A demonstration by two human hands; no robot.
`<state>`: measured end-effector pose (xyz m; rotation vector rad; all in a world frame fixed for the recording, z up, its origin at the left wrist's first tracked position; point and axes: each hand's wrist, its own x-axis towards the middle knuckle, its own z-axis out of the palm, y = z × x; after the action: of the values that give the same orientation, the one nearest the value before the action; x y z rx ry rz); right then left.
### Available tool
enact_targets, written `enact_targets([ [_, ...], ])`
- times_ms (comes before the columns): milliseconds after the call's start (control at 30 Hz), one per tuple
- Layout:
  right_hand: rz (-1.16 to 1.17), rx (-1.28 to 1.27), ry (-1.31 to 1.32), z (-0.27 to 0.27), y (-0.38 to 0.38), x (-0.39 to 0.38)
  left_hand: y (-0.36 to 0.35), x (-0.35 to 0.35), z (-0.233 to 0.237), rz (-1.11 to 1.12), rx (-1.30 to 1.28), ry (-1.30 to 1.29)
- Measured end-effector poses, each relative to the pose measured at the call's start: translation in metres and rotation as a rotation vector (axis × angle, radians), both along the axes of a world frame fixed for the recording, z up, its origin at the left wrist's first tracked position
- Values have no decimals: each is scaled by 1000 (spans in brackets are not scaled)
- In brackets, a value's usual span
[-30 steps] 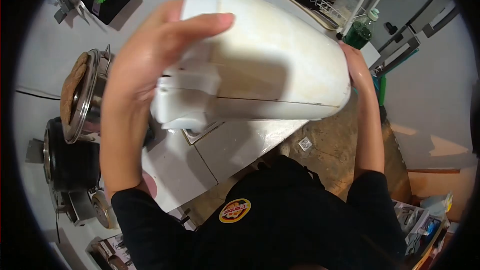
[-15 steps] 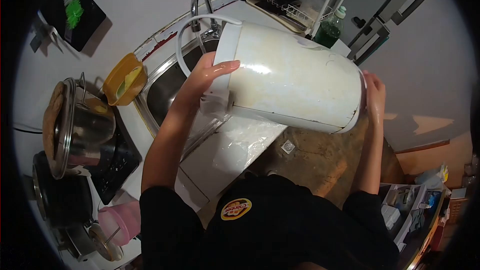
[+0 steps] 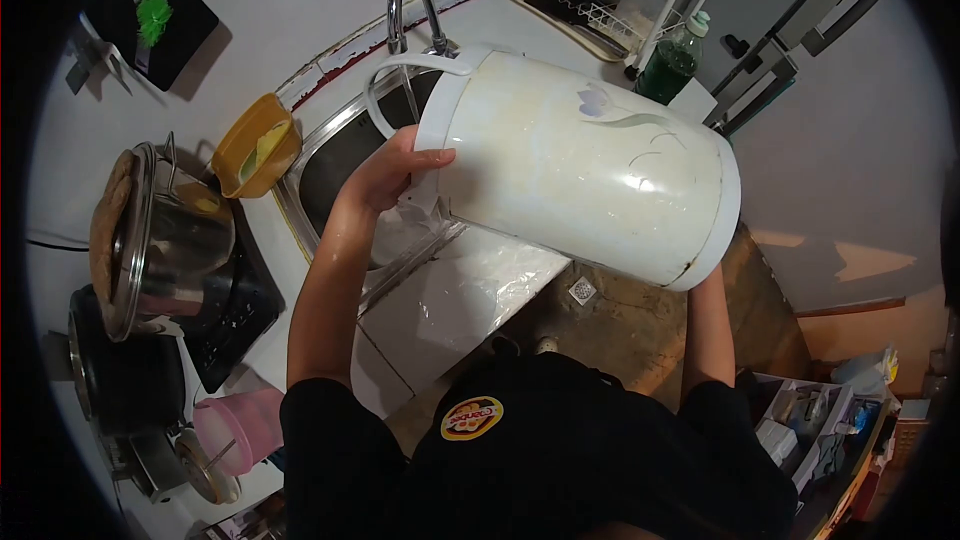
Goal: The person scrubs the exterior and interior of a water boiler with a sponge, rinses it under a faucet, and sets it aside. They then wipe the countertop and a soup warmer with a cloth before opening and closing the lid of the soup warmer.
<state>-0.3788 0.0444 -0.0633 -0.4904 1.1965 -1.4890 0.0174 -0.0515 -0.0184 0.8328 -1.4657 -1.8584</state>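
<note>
A large white cylindrical thermos pot (image 3: 560,160) with a faded flower print is held tilted nearly on its side over the sink's edge. Its rimmed end faces the sink, and a curved white carry handle (image 3: 425,60) loops out there. My left hand (image 3: 392,172) is closed on that rim, the thumb lying on the outer wall. The base points right and slightly down. Behind it my right hand is hidden; only my right forearm (image 3: 708,330) shows, reaching up to the base. A chrome faucet (image 3: 412,0) stands behind the rim over the metal sink (image 3: 335,175).
An orange basin (image 3: 235,175) sits left of the sink, beside a steel pot (image 3: 185,250) on a black stove. A pink container (image 3: 240,430) stands lower left. A bottle of green liquid (image 3: 670,65) and a wire rack (image 3: 610,20) are at the back right.
The pot has rolled so its flower print shows more, and its base has swung toward me. My right hand has slipped out of sight behind the base. My left hand keeps its hold.
</note>
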Motion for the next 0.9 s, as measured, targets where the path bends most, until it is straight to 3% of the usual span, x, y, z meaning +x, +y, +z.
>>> enact_targets([
  [167,-1,5,3,14,10,3,14,-13,13,262,-200,-109],
  [367,-20,21,21,35,26,-2,15,-9,-3,345,-241,-178],
  [900,-25,8,164,79,39,10,52,21,-48,581,-61,-31],
])
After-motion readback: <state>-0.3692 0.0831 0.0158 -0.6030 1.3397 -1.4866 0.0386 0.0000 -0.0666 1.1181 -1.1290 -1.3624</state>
